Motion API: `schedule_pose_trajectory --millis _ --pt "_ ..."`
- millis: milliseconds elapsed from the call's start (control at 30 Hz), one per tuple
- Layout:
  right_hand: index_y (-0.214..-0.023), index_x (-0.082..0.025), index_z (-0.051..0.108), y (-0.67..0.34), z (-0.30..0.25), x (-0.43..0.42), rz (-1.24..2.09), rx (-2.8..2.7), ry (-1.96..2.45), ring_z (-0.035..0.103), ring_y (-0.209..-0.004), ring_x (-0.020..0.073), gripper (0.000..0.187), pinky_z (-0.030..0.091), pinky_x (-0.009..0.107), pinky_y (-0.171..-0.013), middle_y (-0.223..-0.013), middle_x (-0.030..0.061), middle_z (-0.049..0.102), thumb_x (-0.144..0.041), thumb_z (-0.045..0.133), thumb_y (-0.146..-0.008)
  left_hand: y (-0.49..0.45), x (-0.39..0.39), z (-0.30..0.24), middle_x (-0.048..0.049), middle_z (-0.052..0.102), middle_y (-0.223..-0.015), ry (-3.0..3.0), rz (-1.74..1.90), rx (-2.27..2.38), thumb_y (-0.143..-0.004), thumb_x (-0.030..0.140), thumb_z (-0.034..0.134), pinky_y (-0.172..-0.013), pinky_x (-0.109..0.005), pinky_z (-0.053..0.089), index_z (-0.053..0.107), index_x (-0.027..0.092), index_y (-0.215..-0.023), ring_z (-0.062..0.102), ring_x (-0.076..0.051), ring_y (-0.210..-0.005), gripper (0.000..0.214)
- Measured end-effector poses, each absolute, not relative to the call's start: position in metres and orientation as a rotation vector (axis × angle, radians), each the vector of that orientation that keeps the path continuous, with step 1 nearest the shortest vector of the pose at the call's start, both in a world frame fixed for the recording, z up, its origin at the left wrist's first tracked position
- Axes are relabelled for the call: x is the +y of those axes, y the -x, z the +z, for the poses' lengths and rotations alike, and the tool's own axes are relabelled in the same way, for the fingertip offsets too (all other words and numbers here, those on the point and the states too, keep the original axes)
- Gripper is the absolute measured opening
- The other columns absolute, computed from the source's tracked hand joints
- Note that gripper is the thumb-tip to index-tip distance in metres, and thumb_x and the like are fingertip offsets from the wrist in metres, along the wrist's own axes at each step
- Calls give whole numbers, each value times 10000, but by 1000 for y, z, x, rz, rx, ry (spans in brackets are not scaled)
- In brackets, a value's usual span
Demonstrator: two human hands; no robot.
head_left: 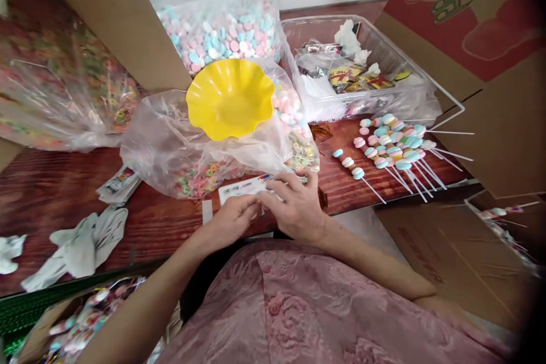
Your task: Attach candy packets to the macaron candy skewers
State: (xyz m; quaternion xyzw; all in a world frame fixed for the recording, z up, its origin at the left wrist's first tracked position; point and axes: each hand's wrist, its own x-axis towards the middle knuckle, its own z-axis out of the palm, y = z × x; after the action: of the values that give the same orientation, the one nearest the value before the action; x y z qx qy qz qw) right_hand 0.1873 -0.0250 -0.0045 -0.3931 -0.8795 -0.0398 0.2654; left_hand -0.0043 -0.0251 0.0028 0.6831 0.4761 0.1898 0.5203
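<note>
My left hand (pixel 238 217) and my right hand (pixel 295 206) meet at the table's front edge, fingertips touching. The left fingers are pinched together, and the right fingers curl over toward them. Whatever lies between them is hidden. Just beyond them is a flat white printed card or packet (pixel 239 189), partly covered by my fingers. A yellow wavy-rimmed bowl (pixel 230 99) sits on a clear plastic bag (pixel 157 125) holding colourful ring candies (pixel 200 181). To the right lies one candy skewer (pixel 347 163), apart from a pile of similar skewers (pixel 396 142) on white sticks.
Behind the bowl stands a large bag of pastel candies (pixel 230 28). A clear plastic bin (pixel 324 107) holds wrappers. Cardboard boxes (pixel 503 114) flank the table. White gloves (pixel 85 244) and small packets (pixel 119 185) lie left. Below is a box of finished-looking skewers (pixel 81 324).
</note>
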Motion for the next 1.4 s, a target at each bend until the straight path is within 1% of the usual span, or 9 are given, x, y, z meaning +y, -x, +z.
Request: schedule_pose_trajectory --millis 100,233,367,533,733,867,1100,1300,1400 --pt "-1120 -252 647 -187 -6 -36 -205 -2322 795 504 -1081 195 224 207 475 -964 -1025 2 700 -208 472 -987 18 -26 -3 22 479 -585 -1157 350 903 -832 467 573 -515 -225 362 515 158 -680 424 -90 -510 349" --pt "-890 -203 652 -190 -18 -39 -87 -2423 617 507 -883 155 204 211 462 -955 -696 -31 604 -163 465 -960 28 -34 -10 6 515 -595 -963 183 743 -788 514 647 -477 -216 344 586 127 -735 436 -79 -474 396" --pt "-748 -177 615 -187 -30 -37 195 -2507 855 477 -804 161 130 234 426 -858 -691 -2 626 -153 545 -856 17 -42 -9 -25 586 -713 -1474 240 935 -913 430 511 -602 -236 416 627 141 -822 506 -116 -624 325" --pt "-716 -192 661 -203 -22 -26 539 -2362 1106 529 -811 155 236 268 356 -801 -740 4 678 -234 558 -924 -1 -45 -13 -74 627 -781 -2210 548 1110 -954 234 393 -679 -275 407 674 140 -846 532 -155 -726 315" --pt "-790 -205 734 -285 -10 47 -7 -1966 1745 544 -968 238 257 299 379 -831 -881 71 720 -277 520 -913 -7 -26 -21 -22 622 -664 -1727 857 1204 -887 295 549 -620 -234 405 689 139 -765 528 -112 -621 242" --pt "-835 -186 731 -302 -24 94 10 -2157 2057 509 -1009 274 251 284 406 -823 -977 113 718 -247 492 -884 -20 -20 -18 -3 631 -632 -1165 871 1176 -777 385 682 -556 -213 408 720 142 -774 516 -94 -556 246" --pt "-847 -142 657 -310 -29 99 59 -2191 1965 529 -966 279 209 358 408 -825 -911 159 676 -160 449 -844 -20 -21 -20 16 598 -569 -812 877 1216 -670 462 781 -480 -197 383 745 151 -816 507 -83 -482 345" --pt "-964 -245 637 -270 -3 30 451 -1862 1140 593 -840 186 108 467 342 -776 -888 28 652 -229 549 -904 -24 -11 -20 -5 625 -649 -951 923 1237 -690 367 748 -540 -202 383 750 142 -740 486 -80 -568 231" --pt "-1039 -277 689 -221 -7 -1 406 -2005 931 596 -843 180 265 454 362 -806 -839 10 685 -124 533 -889 -37 -6 -17 21 552 -593 -958 966 1127 -721 363 705 -547 -204 358 709 139 -688 435 -69 -557 227"
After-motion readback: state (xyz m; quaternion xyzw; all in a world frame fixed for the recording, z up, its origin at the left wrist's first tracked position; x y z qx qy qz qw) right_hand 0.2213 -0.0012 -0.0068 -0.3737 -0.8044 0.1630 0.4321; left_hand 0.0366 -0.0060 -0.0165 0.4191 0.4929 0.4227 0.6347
